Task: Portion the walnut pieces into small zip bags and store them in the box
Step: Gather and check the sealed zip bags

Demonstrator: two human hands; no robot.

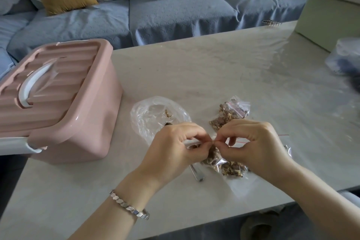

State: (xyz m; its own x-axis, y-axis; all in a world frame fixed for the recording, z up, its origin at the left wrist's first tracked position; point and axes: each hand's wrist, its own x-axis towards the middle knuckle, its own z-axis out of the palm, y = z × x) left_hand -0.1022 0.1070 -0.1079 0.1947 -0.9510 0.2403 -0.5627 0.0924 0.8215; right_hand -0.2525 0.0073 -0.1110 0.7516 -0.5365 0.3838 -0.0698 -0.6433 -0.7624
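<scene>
Over the table's near middle, my left hand (175, 144) and my right hand (251, 142) both pinch the red-lined top edge of a small zip bag (228, 165) holding walnut pieces. A second small bag of walnut pieces (229, 115) lies flat just beyond my hands. Left of it sits a larger clear plastic bag (155, 117), nearly empty, with a few crumbs inside. A metal spoon (197, 174) lies under my left hand, its bowl hidden. The pink storage box (64, 115) stands at the table's left with its lid closed and white handle down.
The pale table (214, 68) has a clear film over its right part. A green box (329, 19) with books on it stands at the far right, a crumpled plastic bag (344, 58) beside it. A blue sofa (155, 13) with cushions runs behind.
</scene>
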